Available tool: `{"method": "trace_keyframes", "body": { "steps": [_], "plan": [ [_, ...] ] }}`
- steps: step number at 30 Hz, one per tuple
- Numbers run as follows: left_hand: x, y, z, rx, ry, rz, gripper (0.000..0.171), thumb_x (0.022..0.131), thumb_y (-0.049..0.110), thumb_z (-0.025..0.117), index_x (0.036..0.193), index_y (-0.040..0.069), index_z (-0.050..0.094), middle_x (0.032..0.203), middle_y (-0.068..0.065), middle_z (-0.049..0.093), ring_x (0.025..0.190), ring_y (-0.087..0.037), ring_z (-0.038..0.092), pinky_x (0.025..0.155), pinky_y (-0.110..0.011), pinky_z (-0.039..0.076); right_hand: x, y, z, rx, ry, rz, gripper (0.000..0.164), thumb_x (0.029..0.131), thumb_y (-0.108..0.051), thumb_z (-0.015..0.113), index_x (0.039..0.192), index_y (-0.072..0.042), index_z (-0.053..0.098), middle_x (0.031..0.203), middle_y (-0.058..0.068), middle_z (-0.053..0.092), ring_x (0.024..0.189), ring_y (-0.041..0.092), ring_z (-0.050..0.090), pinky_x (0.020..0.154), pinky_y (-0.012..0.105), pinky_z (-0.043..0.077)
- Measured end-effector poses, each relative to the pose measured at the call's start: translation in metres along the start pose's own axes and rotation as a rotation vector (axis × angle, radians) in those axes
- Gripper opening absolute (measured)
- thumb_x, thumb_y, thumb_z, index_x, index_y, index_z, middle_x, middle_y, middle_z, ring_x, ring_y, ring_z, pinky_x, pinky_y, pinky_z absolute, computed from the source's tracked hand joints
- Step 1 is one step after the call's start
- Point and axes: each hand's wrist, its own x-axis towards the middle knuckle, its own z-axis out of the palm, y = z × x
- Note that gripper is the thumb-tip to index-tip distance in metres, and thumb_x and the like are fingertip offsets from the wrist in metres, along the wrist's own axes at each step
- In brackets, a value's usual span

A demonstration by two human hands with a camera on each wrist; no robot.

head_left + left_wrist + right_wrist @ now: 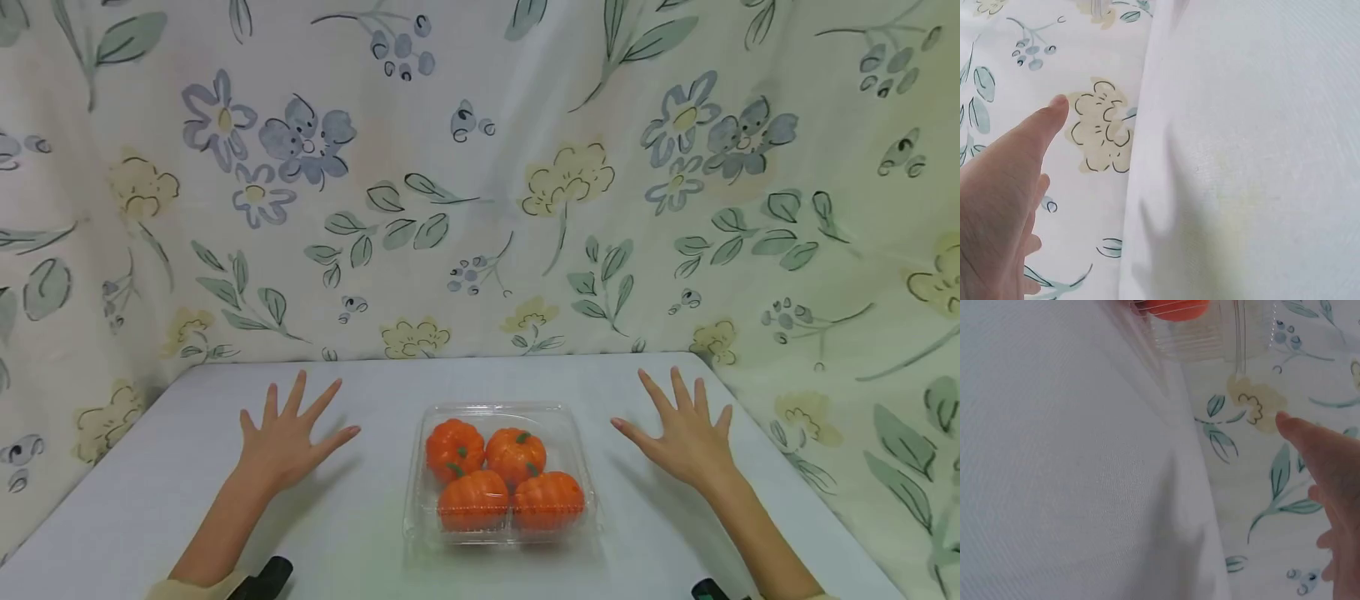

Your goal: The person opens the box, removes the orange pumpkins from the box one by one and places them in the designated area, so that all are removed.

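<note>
A clear plastic clamshell box (501, 537) sits on the table between my two hands. Inside it are several small orange pumpkins (516, 455) with green stems, set in two rows. To the left of the box, my left hand (279, 446) is held over the table with fingers spread and nothing in it. My right hand (688, 443) hovers on the other side, its fingers also spread and holding nothing. Each hand is apart from the box. In the right wrist view, part of an orange pumpkin (1179, 307) shows through the box at the top edge.
The table (360, 517) has a plain white cover. Behind it and along both sides hangs a pale curtain (480, 167) printed with flowers and leaves. A dark wrist-worn device (262, 579) shows below the left hand, and another dark device (708, 590) below the right.
</note>
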Motion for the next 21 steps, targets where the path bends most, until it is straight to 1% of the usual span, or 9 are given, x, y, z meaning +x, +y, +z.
{"method": "trace_keyframes", "body": {
  "steps": [6, 15, 19, 21],
  "plan": [
    [-0.008, -0.003, 0.0, -0.017, -0.008, 0.006, 0.091, 0.095, 0.078, 0.052, 0.166, 0.027, 0.03, 0.172, -0.031, 0.01, 0.149, -0.071, 0.008, 0.104, -0.094, 0.005, 0.0, -0.007, -0.002, -0.005, 0.008, -0.012, 0.099, 0.092, -0.075, 0.06, 0.167, -0.02, 0.027, 0.17, 0.035, 0.013, 0.151, 0.068, 0.007, 0.106, 0.093, 0.001],
    [-0.016, -0.005, 0.004, 0.004, -0.006, 0.035, 0.087, 0.096, 0.077, 0.051, 0.166, 0.03, 0.032, 0.172, -0.028, 0.017, 0.149, -0.069, 0.014, 0.103, -0.094, 0.012, 0.0, -0.02, -0.006, -0.001, 0.015, -0.034, 0.097, 0.093, -0.073, 0.061, 0.167, -0.018, 0.029, 0.169, 0.035, 0.016, 0.152, 0.066, 0.007, 0.108, 0.091, 0.002],
    [-0.021, -0.003, 0.006, -0.034, -0.006, 0.054, 0.083, 0.097, 0.074, 0.053, 0.166, 0.03, 0.033, 0.172, -0.027, 0.019, 0.149, -0.068, 0.016, 0.103, -0.093, 0.014, 0.0, -0.027, -0.007, -0.003, 0.018, -0.046, 0.096, 0.093, -0.072, 0.062, 0.166, -0.018, 0.031, 0.169, 0.033, 0.018, 0.152, 0.065, 0.01, 0.109, 0.09, 0.004],
    [-0.024, 0.001, 0.006, -0.075, -0.007, 0.07, 0.081, 0.098, 0.071, 0.054, 0.166, 0.03, 0.034, 0.171, -0.027, 0.02, 0.15, -0.067, 0.016, 0.104, -0.092, 0.015, 0.001, -0.03, -0.007, 0.001, 0.017, -0.052, 0.096, 0.093, -0.071, 0.062, 0.166, -0.019, 0.03, 0.17, 0.033, 0.018, 0.152, 0.065, 0.011, 0.109, 0.09, 0.004]
  ]
}}
